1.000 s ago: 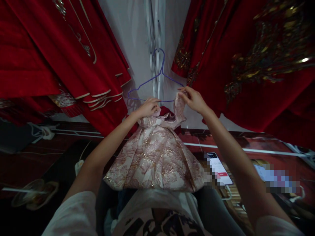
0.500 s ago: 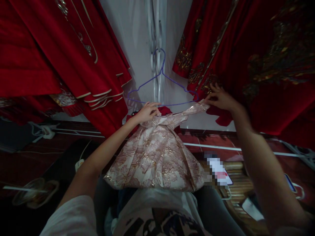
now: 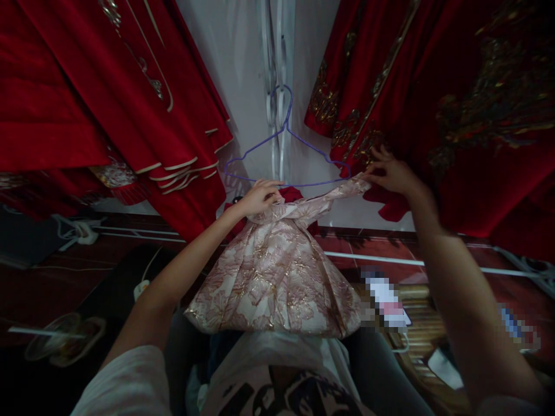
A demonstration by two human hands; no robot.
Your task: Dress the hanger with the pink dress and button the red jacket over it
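Observation:
Across my lap lies a small pink and gold brocade dress (image 3: 277, 271) with a wide pleated skirt. My left hand (image 3: 260, 197) is closed on the dress near its top edge, on the left side. Out to the right, my right hand (image 3: 388, 171) pinches the end of a narrow strip of the same fabric, drawn taut from the bodice. Just beyond the dress hangs a purple wire hanger (image 3: 286, 128), its lower bar close to my left fingers; whether they touch it I cannot tell. Some red cloth (image 3: 290, 194) shows behind the bodice.
Red garments with gold trim (image 3: 182, 127) hang on the left, and red embroidered ones (image 3: 368, 86) on the right. A bamboo seat (image 3: 416, 346) at lower right bears a blurred phone (image 3: 388, 300). Plastic food containers (image 3: 65, 341) stand at lower left. A white rail (image 3: 381, 259) runs low across.
The strip's end in my right hand has shifted very slightly up and to the right. My left hand and the skirt stay almost the same.

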